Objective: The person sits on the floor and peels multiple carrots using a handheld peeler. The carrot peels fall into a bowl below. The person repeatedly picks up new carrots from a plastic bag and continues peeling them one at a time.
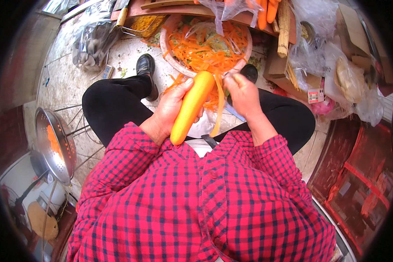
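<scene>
My left hand [173,108] grips a thick, largely peeled carrot [192,108], which slants with its upper end towards the basin. Close by that end, my right hand [244,93] is closed around what looks like a peeler, mostly hidden by the fingers. A long ribbon of carrot peel [218,108] hangs between the two hands. Just beyond them, a pale round basin [165,49] on the floor holds a heap of orange peel strips [203,55] mixed with green scraps and clear plastic. More peel lies on the floor below its near rim.
At left stands a metal colander [42,131] with something orange inside. Whole carrots [267,14] and a straw brush [284,32] lie on the wooden surface ahead. A clear bag of mushrooms [90,54] sits at upper left; plastic bags and cardboard [353,32] crowd the right.
</scene>
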Demonstrator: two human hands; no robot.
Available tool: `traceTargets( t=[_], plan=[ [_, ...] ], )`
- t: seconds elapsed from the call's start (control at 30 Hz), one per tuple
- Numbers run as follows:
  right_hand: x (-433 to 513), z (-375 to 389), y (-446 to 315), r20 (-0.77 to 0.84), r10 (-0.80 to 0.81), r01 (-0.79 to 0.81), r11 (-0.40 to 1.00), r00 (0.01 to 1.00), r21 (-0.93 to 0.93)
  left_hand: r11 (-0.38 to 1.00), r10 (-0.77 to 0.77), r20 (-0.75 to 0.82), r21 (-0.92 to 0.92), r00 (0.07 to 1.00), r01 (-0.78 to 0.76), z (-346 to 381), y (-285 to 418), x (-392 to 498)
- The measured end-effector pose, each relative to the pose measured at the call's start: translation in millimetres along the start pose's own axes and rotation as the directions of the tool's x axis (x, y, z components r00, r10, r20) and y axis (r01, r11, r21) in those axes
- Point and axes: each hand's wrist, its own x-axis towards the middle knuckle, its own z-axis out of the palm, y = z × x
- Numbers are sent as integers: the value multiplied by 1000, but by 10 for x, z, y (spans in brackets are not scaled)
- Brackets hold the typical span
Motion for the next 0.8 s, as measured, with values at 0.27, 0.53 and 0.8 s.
traceTargets(
  t=[0.27, 0.53, 0.8],
  plan=[
    [30, -24, -10, -36, 169, -163, 978, 985, 132, 988, 155, -41, -12, 987, -155, 170, 109, -34],
    [-494, 214, -435, 406, -398, 394, 914, 823, 98, 966, 219, -257, -77, 941, -246, -62, 149, 119],
    [-322, 232, -243, 199, -222, 236, 971, 955, -49, 988, 141, -248, -30, 958, -153, 67, 73, 99]
  ],
)
